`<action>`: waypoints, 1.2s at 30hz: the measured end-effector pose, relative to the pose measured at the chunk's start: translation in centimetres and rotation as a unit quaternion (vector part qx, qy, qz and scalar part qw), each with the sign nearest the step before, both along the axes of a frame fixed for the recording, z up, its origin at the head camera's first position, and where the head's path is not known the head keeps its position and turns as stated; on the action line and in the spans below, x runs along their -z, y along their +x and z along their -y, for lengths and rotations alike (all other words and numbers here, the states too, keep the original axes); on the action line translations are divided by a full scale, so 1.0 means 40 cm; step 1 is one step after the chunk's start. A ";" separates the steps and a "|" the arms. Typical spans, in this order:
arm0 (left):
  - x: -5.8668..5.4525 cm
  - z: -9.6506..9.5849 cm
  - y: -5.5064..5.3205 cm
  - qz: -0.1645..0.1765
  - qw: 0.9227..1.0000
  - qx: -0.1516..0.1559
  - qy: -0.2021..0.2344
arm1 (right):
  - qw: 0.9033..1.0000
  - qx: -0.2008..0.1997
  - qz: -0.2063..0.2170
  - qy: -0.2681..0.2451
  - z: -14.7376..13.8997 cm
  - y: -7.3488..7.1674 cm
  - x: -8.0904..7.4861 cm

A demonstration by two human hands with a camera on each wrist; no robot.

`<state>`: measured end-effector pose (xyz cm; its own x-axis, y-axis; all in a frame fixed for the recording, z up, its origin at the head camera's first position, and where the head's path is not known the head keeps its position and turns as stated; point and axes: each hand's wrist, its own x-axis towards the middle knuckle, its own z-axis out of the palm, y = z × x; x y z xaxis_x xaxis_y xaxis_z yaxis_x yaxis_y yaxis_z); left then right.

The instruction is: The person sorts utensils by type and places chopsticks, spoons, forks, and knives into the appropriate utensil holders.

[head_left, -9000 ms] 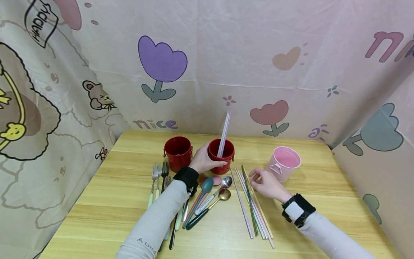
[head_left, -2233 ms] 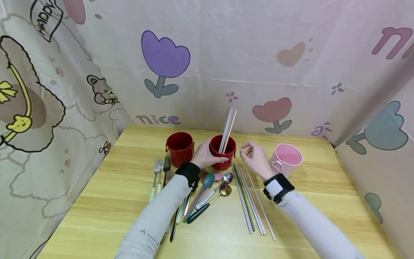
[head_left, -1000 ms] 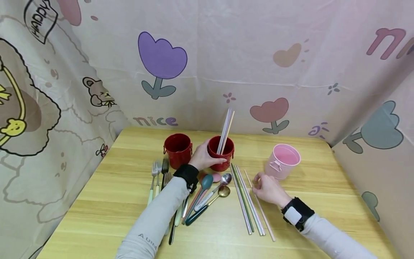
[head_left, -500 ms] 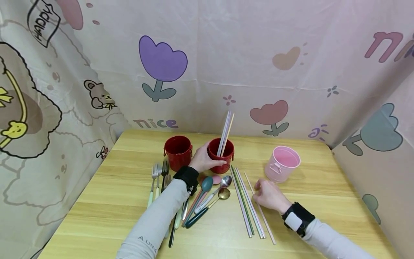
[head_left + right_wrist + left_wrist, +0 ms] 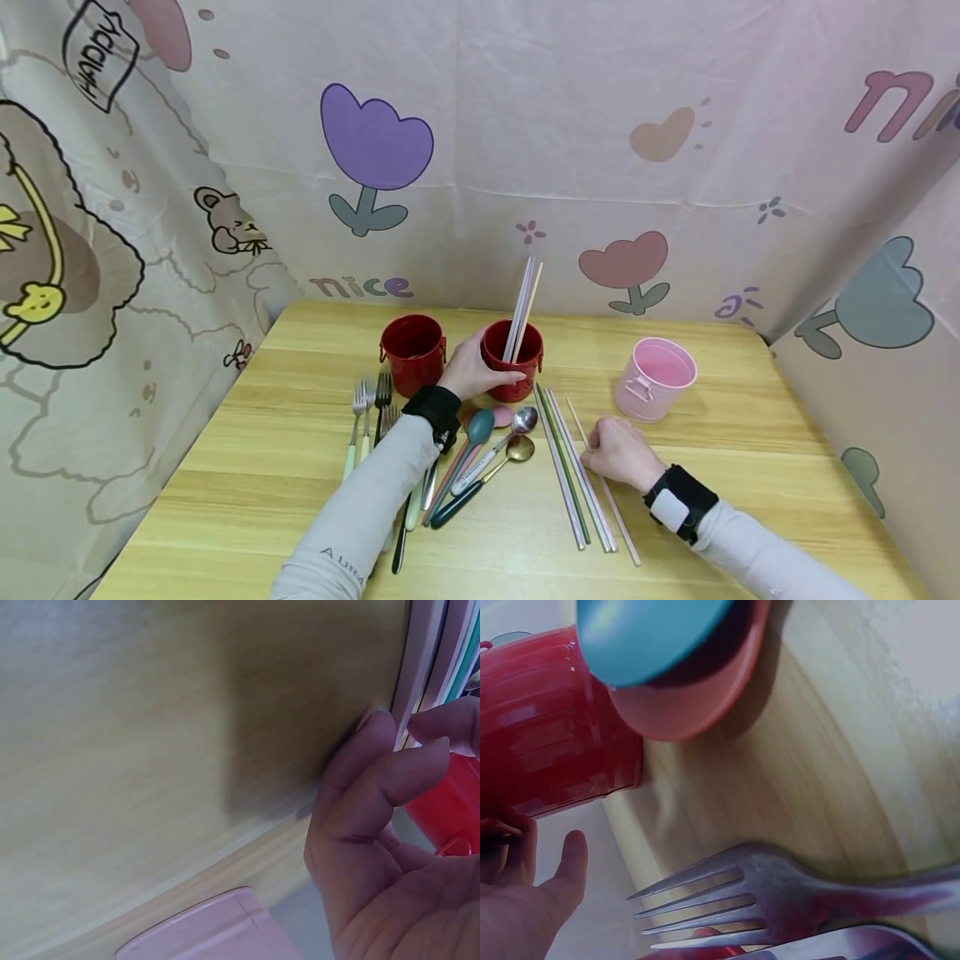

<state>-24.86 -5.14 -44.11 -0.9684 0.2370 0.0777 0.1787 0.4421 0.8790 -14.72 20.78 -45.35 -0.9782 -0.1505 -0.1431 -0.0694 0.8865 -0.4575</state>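
Note:
My left hand [image 5: 472, 371] holds the right-hand red bucket [image 5: 517, 390] at its left side, thumb across the front below the rim. Several pale chopsticks [image 5: 521, 310] and a yellowish one lean upright inside it. On the table, my right hand [image 5: 621, 452] pinches a pink chopstick [image 5: 618, 517] at its upper part; in the right wrist view the thumb and fingertips meet around the chopstick [image 5: 411, 667]. Just left of it lie several more chopsticks [image 5: 564, 468], one of them green, side by side. A red bucket [image 5: 547, 727] also shows beside my left fingers in the left wrist view.
Another red bucket [image 5: 416, 371] stands at the back left, and a pink bucket [image 5: 647, 402] at the right behind my right hand. Several forks [image 5: 358, 402] lie under and beside my left forearm. Spoons [image 5: 480, 428] fan out in front of the held bucket.
A yellowish chopstick has joined the pale ones in the red bucket. My right hand has gone from beside that bucket down to the pink chopstick and closed its fingers there. My left hand stays put.

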 end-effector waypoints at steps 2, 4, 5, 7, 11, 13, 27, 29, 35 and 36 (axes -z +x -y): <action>0.000 0.000 0.000 0.001 1.000 -0.001 0.000 | 1.000 0.007 0.006 0.004 0.004 -0.002 0.001; 0.001 0.001 0.000 0.002 1.000 -0.001 -0.001 | 1.000 0.012 0.012 0.009 0.008 -0.004 0.004; 0.001 0.001 -0.001 0.002 1.000 -0.001 -0.002 | 1.000 0.013 0.011 0.010 0.010 -0.004 0.005; 0.002 0.001 -0.001 0.001 1.000 -0.001 -0.002 | 1.000 0.010 0.006 0.010 0.012 -0.006 0.007; 0.003 0.000 -0.003 -0.002 1.000 -0.002 0.000 | 1.000 0.005 -0.009 0.008 0.014 -0.006 0.010; 0.004 0.001 -0.004 -0.003 1.000 -0.002 0.000 | 1.000 0.006 -0.011 0.010 0.014 -0.007 0.011; 0.009 0.004 -0.008 -0.006 1.000 0.005 0.006 | 0.999 0.022 0.025 -0.007 0.002 -0.012 -0.006; 0.007 0.004 -0.006 -0.007 1.000 0.005 0.005 | 1.000 0.019 0.020 -0.013 0.001 -0.011 -0.008; 0.006 0.003 -0.004 -0.008 1.000 0.003 0.003 | 1.000 0.008 0.003 -0.025 0.001 -0.014 -0.023; 0.006 0.003 -0.004 -0.007 1.000 0.003 0.002 | 1.000 0.006 0.001 -0.026 0.001 -0.016 -0.026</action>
<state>-25.01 -5.26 -44.36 -0.9658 0.2424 0.0925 0.1940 0.4380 0.8778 -15.35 20.74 -44.31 -0.9797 -0.1461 -0.1370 -0.0581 0.8620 -0.5035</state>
